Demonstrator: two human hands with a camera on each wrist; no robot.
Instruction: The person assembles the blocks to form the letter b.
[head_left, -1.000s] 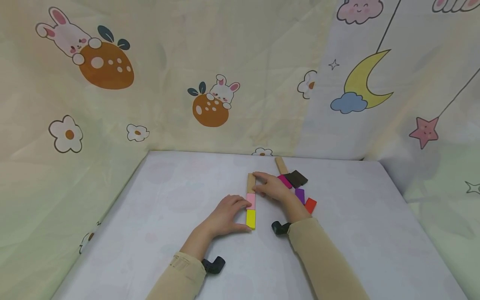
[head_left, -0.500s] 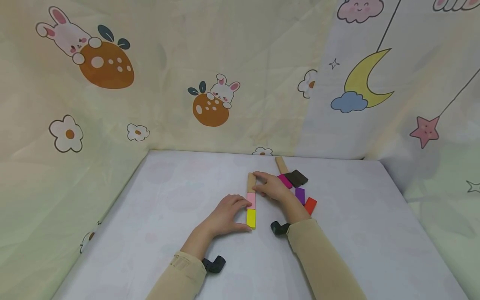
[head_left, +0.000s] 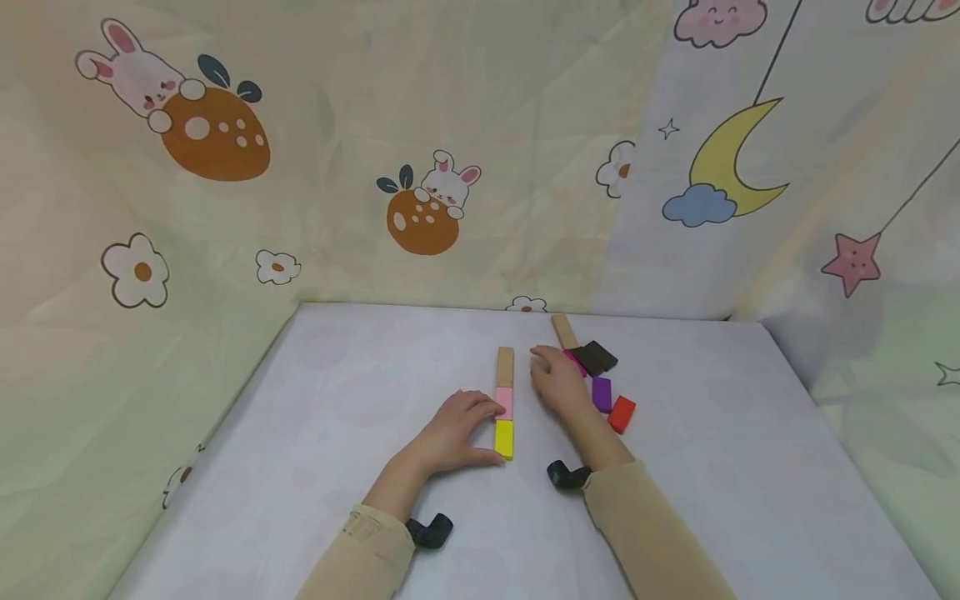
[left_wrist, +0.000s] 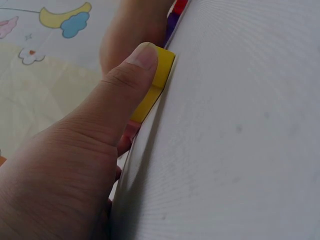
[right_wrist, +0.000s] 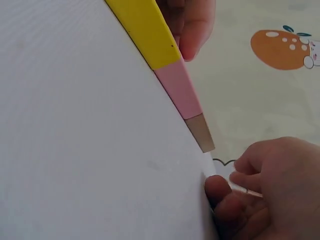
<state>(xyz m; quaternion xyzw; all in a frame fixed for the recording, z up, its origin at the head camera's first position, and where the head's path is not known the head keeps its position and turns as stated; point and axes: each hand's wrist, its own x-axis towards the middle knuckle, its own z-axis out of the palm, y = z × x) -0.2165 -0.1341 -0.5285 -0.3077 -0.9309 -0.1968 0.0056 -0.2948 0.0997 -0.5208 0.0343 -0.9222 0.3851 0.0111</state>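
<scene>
Head view: three blocks sit end to end in a straight row on the white table (head_left: 330,433), with the yellow block (head_left: 504,442) nearest the person, the pink block (head_left: 506,397) in the middle and the tan block (head_left: 506,367) at the far end. Left hand (head_left: 453,429) is at the row in a wide, loose C, thumb against the near end of yellow, fingertip at the left side of pink; touching, no tight pinch visible. Right hand (head_left: 558,379) is just right of the row, apart from it, fingers loosely bent, nothing seen in its grasp; right wrist view shows a gap between its fingers and the tan end. Beyond and right of that hand: a second tan block (head_left: 564,331), dark pieces (head_left: 596,358) (count unclear), and a magenta block (head_left: 578,363) partly hidden. Purple block (head_left: 602,395) and red block (head_left: 622,414) lie nearer, right of the forearm.
</scene>
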